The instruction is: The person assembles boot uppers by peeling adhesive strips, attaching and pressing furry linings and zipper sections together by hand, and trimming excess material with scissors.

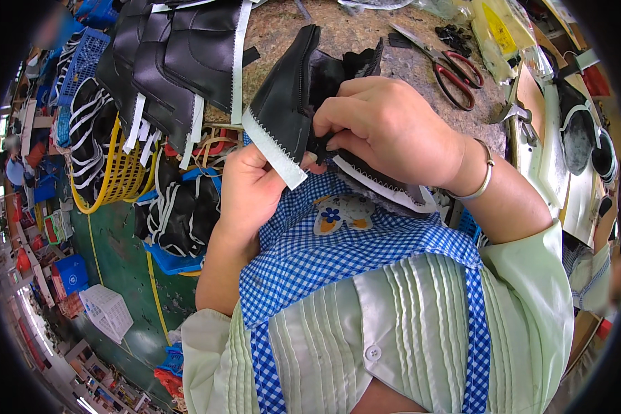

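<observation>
A black boot upper point(281, 110) with a zipper point(305, 72), a dark fuzzy lining and a white zigzag-stitched edge is held up over the front of the worktable. My left hand point(247, 185) is closed round its lower edge, thumb near the white strip. Bent fingers of my right hand point(390, 127) pinch at the dark lining beside the zipper; what exactly lies between the fingertips is hidden. Below my right wrist, another white-edged part point(383, 185) of the upper curves out over my checked apron point(290, 228).
Scissors point(450, 74) with red-and-black handles lie on the worn tabletop point(272, 34) beyond my right hand. A pile of black uppers point(179, 62) overhangs the table at left. Below it stand a yellow basket point(121, 169) and a blue bin point(169, 259) of parts. A white crate point(107, 312) sits on the green floor.
</observation>
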Demonstrator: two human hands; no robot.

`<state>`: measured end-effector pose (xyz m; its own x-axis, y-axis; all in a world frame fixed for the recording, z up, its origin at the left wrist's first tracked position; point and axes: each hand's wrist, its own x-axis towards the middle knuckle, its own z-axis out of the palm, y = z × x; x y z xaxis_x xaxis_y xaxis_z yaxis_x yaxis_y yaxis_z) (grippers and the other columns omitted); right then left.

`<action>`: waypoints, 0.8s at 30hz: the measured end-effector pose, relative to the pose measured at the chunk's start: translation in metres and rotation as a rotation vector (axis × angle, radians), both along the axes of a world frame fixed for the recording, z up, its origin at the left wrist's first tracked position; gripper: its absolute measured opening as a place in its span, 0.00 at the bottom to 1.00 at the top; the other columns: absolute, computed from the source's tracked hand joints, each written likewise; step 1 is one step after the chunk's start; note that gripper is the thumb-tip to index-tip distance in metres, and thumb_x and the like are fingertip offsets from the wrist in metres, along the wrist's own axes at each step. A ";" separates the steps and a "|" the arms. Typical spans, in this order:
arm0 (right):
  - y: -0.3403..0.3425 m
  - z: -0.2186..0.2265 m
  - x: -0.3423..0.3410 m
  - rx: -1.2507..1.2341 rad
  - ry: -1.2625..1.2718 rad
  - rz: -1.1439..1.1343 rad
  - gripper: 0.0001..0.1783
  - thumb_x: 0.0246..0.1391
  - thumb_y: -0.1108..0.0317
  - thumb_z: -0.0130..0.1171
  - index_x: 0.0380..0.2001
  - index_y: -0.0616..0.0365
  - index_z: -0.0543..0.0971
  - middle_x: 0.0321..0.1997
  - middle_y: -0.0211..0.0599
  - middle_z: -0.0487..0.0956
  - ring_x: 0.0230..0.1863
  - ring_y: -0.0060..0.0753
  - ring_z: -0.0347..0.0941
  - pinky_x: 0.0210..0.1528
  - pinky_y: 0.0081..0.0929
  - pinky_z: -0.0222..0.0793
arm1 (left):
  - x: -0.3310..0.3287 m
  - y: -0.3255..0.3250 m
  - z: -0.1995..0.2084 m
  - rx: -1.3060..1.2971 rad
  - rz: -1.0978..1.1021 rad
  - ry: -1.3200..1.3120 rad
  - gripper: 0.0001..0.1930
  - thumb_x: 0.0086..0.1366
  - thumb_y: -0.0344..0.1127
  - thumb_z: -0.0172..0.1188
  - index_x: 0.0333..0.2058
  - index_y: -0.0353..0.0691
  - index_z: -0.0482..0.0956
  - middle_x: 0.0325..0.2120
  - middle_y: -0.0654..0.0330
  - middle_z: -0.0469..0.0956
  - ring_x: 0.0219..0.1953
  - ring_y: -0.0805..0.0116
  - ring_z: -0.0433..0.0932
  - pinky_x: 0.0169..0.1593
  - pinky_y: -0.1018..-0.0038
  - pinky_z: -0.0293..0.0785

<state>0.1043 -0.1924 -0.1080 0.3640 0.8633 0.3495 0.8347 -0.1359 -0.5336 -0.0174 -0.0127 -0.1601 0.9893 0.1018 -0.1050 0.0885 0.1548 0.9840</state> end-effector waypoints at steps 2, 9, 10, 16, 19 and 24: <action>0.000 -0.001 -0.001 0.006 0.002 -0.005 0.07 0.40 0.73 0.63 0.27 0.56 0.77 0.22 0.38 0.76 0.29 0.42 0.75 0.32 0.37 0.72 | -0.001 -0.002 0.000 0.003 0.016 0.023 0.06 0.60 0.23 0.61 0.36 0.30 0.82 0.30 0.55 0.83 0.33 0.66 0.84 0.38 0.73 0.80; -0.008 -0.001 0.002 0.037 0.136 -0.014 0.08 0.42 0.72 0.64 0.28 0.58 0.78 0.24 0.40 0.77 0.29 0.45 0.76 0.32 0.37 0.72 | 0.000 -0.005 -0.005 0.236 0.024 -0.075 0.06 0.60 0.23 0.61 0.36 0.31 0.82 0.30 0.56 0.84 0.33 0.68 0.84 0.38 0.75 0.79; -0.009 -0.001 0.002 0.050 0.163 -0.018 0.07 0.42 0.72 0.63 0.29 0.58 0.78 0.25 0.41 0.78 0.29 0.45 0.77 0.32 0.36 0.72 | 0.000 -0.005 -0.005 0.259 0.033 -0.100 0.06 0.60 0.22 0.60 0.36 0.32 0.82 0.30 0.56 0.84 0.33 0.69 0.84 0.38 0.76 0.79; -0.011 -0.004 -0.001 0.101 0.283 -0.058 0.07 0.44 0.74 0.62 0.30 0.59 0.78 0.28 0.43 0.79 0.29 0.46 0.77 0.32 0.35 0.72 | -0.002 -0.001 -0.001 0.349 0.020 -0.151 0.06 0.59 0.22 0.61 0.34 0.33 0.84 0.30 0.58 0.84 0.32 0.72 0.82 0.37 0.78 0.77; -0.011 -0.004 0.000 0.096 0.265 -0.041 0.07 0.44 0.74 0.61 0.30 0.59 0.78 0.28 0.43 0.79 0.30 0.46 0.77 0.32 0.35 0.72 | -0.002 0.000 0.001 0.306 0.025 -0.131 0.06 0.57 0.22 0.63 0.34 0.33 0.84 0.29 0.58 0.84 0.31 0.74 0.82 0.37 0.78 0.76; -0.009 -0.004 -0.001 0.099 0.285 -0.017 0.06 0.45 0.73 0.60 0.30 0.58 0.78 0.27 0.43 0.79 0.29 0.46 0.77 0.32 0.35 0.72 | -0.001 0.001 0.003 0.299 0.016 -0.135 0.06 0.56 0.23 0.66 0.34 0.33 0.83 0.29 0.58 0.84 0.32 0.74 0.82 0.37 0.78 0.77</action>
